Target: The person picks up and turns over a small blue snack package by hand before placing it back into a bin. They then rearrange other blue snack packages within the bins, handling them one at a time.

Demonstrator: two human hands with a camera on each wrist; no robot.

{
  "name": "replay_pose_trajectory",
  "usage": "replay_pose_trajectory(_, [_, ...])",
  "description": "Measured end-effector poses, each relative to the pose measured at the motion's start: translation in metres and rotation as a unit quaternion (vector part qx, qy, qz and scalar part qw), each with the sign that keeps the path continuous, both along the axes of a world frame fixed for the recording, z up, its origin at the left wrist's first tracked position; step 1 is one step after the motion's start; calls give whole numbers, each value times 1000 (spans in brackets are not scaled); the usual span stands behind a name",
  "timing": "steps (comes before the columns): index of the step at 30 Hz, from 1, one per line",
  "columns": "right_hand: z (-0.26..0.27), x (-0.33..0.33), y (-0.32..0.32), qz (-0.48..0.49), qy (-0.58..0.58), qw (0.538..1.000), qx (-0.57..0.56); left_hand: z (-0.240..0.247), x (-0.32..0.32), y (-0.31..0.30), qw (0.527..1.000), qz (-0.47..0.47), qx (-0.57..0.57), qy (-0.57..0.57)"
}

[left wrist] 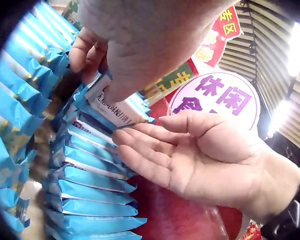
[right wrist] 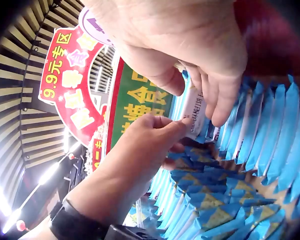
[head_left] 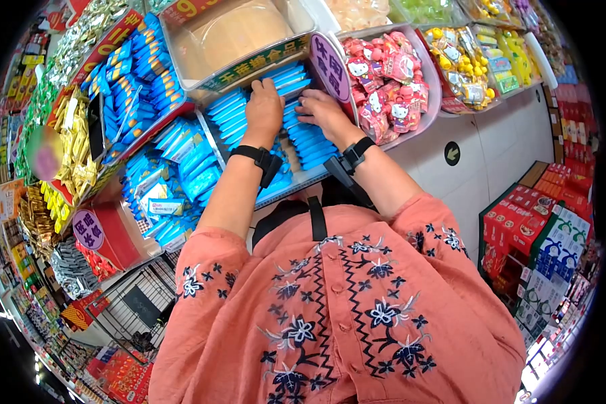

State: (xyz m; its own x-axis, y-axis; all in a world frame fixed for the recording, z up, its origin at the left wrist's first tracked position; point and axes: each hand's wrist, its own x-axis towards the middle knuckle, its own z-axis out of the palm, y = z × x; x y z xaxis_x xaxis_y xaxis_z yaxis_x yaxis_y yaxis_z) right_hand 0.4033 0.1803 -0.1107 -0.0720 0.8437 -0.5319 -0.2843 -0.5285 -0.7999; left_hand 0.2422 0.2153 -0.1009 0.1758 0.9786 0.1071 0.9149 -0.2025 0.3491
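Observation:
Blue cracker packets (head_left: 311,143) stand on edge in two rows in a display bin. Over the far part of the bin, my left hand (head_left: 265,111) pinches a blue-and-white cracker packet (left wrist: 111,106) between thumb and fingers, its printed face showing. Beside it on the right, my right hand (head_left: 325,114) has its fingers extended and thumb apart. In the left wrist view the right fingertips (left wrist: 127,137) are at the end of that packet, above the right-hand row. Part of the held packet is hidden behind the hands in the right wrist view.
A clear tub (head_left: 182,64) sits behind the bin. Pink candy bags (head_left: 390,87) fill a tray to the right; more blue packets (head_left: 182,161) lie in a bin to the left. A round purple sign (head_left: 333,64) stands by the right hand. A wire cart (head_left: 138,303) is at lower left.

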Motion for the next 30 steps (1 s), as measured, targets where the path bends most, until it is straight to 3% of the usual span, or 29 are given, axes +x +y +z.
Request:
replay_pose_trajectory(9, [1, 0, 0, 6, -3, 1000, 6, 19, -10, -11, 997, -12, 17, -78])
replay_pose_trajectory(16, [28, -3, -17, 46, 14, 999, 8, 101, -55, -65, 979, 42, 28, -197])
replay_pose_trajectory(20, [51, -17, -24, 93, 31, 995, 29, 98, -125, -108, 971, 115, 51, -201])
replay_pose_trajectory(21, [59, -23, -26, 104, 33, 993, 35, 89, -146, -117, 975, 135, 77, -158])
replay_pose_trajectory(27, [73, -58, -38, 165, 46, 985, 38, 62, -225, -173, 968, 236, -35, -79])
replay_pose_trajectory(30, [83, -77, -48, 184, 29, 982, 24, 47, -229, -187, 972, 208, -84, -70])
